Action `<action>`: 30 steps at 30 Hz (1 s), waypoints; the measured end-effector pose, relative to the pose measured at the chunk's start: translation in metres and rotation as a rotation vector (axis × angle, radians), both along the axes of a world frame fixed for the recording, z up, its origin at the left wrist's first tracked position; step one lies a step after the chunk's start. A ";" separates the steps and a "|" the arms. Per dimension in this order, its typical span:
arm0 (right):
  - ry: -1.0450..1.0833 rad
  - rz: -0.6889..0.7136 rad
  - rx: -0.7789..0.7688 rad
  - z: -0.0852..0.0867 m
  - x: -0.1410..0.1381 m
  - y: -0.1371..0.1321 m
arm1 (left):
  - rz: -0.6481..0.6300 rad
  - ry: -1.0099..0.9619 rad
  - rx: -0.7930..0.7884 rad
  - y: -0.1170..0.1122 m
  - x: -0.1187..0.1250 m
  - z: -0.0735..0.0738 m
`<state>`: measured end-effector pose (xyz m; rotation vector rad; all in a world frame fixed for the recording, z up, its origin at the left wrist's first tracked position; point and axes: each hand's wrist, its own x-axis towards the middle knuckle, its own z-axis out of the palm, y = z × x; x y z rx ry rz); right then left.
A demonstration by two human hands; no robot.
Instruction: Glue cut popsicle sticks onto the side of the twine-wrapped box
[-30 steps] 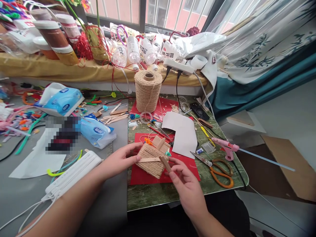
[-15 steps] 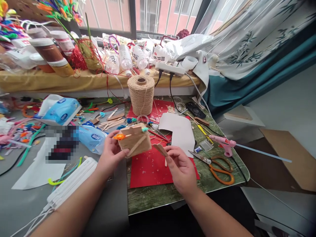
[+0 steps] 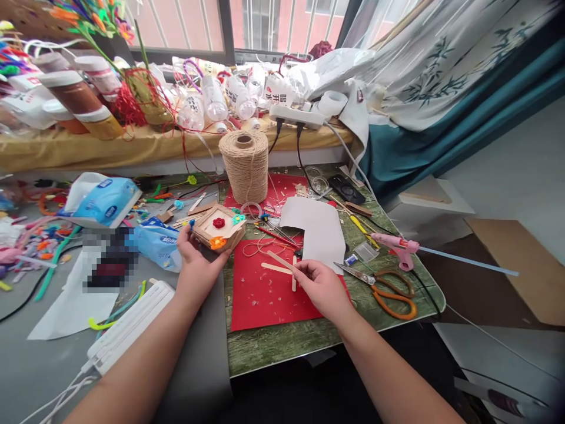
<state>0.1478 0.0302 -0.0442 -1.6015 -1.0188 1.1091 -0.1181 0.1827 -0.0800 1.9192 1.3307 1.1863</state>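
My left hand (image 3: pixel 200 274) is closed around the side of a small wooden box (image 3: pixel 230 237), with tan sides and a framed top turned up toward me. Red, orange and teal fuzzy flowers sit on the box, and a bit of blue shows by my fingertips. In a pinch, my right hand (image 3: pixel 320 288) holds a wooden craft stick (image 3: pixel 279 257) over the red sheet (image 3: pixel 269 300). Two other pale sticks show beside it, one pointing left and one upright in view; whether my fingers touch them I cannot tell.
A big twine spool (image 3: pixel 244 171) stands behind the box. White paper (image 3: pixel 315 229), scissors (image 3: pixel 375 282) and a pink glue gun (image 3: pixel 397 244) lie to the right. Tissue packs (image 3: pixel 99 200) and a white power strip (image 3: pixel 132 324) are on the left. Bottles line the sill.
The box has tipped so its flowered top shows instead of its underside, and it has moved slightly left. My right hand has turned, with its stick now lower over the red sheet.
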 end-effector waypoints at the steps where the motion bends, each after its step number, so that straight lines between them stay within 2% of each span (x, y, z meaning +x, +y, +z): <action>1: 0.034 -0.015 0.001 -0.001 0.001 0.000 | 0.002 -0.020 0.008 -0.002 0.000 0.002; 6: 0.187 -0.088 0.011 -0.004 0.001 -0.009 | 0.018 -0.100 0.192 -0.030 0.000 0.030; 8: 0.322 -0.157 0.020 -0.005 -0.009 -0.014 | -0.077 -0.124 0.211 -0.046 0.004 0.041; 9: 0.406 -0.187 0.018 -0.005 -0.016 -0.016 | -0.200 -0.096 0.122 -0.054 0.009 0.045; 11: 0.556 -0.216 0.003 -0.005 -0.032 -0.018 | -0.477 -0.023 -0.222 -0.068 0.023 0.049; 12: 0.606 -0.214 -0.006 -0.005 -0.041 -0.018 | -0.552 -0.064 -0.389 -0.073 0.030 0.049; 14: 0.662 -0.194 -0.025 -0.005 -0.055 -0.018 | -0.596 -0.187 -0.605 -0.081 0.043 0.046; 16: 0.674 -0.164 -0.040 -0.004 -0.062 -0.017 | -0.548 -0.272 -0.719 -0.083 0.050 0.040; 18: 0.581 -0.145 -0.024 -0.004 -0.059 -0.016 | -0.481 -0.302 -0.765 -0.081 0.050 0.036; 20: 0.379 -0.162 0.011 -0.004 -0.047 -0.016 | -0.447 -0.311 -0.778 -0.077 0.045 0.033; 24: 0.064 -0.175 0.034 -0.006 -0.017 -0.015 | -0.449 -0.309 -0.789 -0.072 0.039 0.030; 27: -0.078 -0.116 0.022 -0.008 -0.008 -0.013 | -0.445 -0.296 -0.746 -0.073 0.039 0.028; 30: -0.306 0.021 0.055 -0.009 -0.012 -0.011 | -0.439 -0.256 -0.722 -0.077 0.039 0.026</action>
